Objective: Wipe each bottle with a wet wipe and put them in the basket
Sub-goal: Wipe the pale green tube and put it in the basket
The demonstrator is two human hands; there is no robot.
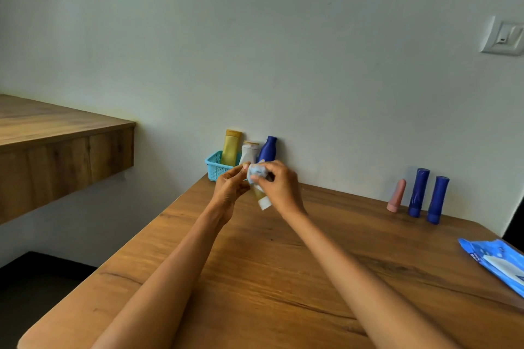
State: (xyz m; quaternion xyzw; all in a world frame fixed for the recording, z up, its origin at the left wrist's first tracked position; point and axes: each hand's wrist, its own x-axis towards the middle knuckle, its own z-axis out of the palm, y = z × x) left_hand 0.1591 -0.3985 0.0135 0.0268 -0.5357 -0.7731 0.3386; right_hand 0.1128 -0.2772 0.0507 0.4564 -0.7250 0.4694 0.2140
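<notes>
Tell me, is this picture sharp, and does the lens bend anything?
Head view: soft daylight, no glare; the wooden table's edges and the white wall switch look slanted by the wide lens; the hands' grip area is slightly blurred.

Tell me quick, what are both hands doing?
Left hand: closed on the small bottle.
Right hand: closed on the wet wipe, pressed against that bottle.

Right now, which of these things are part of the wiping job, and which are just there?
Part of the job:
- wipe, in the right hand
- small bottle, held by the left hand
- basket with three bottles
- pink tube and two blue tubes, waiting
- wipes pack

Just there:
- wall switch
- shelf
</notes>
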